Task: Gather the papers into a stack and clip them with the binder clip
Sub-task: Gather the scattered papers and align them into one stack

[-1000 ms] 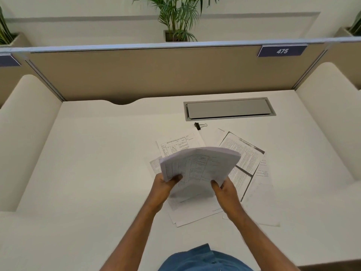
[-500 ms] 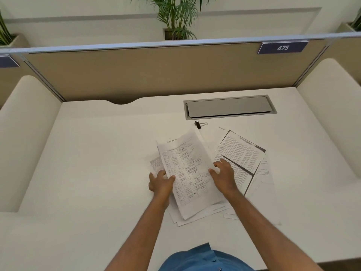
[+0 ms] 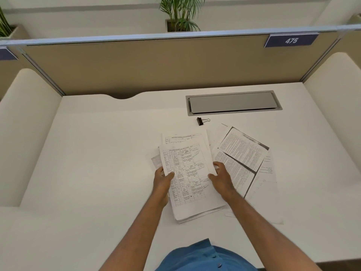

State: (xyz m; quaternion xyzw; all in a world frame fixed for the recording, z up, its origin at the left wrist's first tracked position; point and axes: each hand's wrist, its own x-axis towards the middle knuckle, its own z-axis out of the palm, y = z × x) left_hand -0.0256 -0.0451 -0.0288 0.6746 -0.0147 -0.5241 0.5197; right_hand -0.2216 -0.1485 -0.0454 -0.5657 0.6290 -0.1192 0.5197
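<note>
A stack of printed form sheets (image 3: 187, 173) lies in the middle of the white desk (image 3: 97, 153), over other sheets that stick out above and to the left. My left hand (image 3: 163, 179) grips the stack's left edge, thumb on top. On the right edge rests my right hand (image 3: 219, 178), fingers curled against the sheets. More papers with dense text (image 3: 242, 153) lie spread to the right, partly under my right hand. A small black binder clip (image 3: 201, 121) sits on the desk beyond the papers, apart from both hands.
A grey cable hatch (image 3: 233, 102) is set in the desk behind the clip. A tan divider panel (image 3: 156, 65) with a "475" label (image 3: 291, 40) closes the back. Cream side walls (image 3: 23, 124) flank the desk. My blue shirt (image 3: 203, 257) shows at the bottom edge.
The sheets that I held up and curled in the air have come down flat onto the pile. Both hands now sit at the stack's side edges.
</note>
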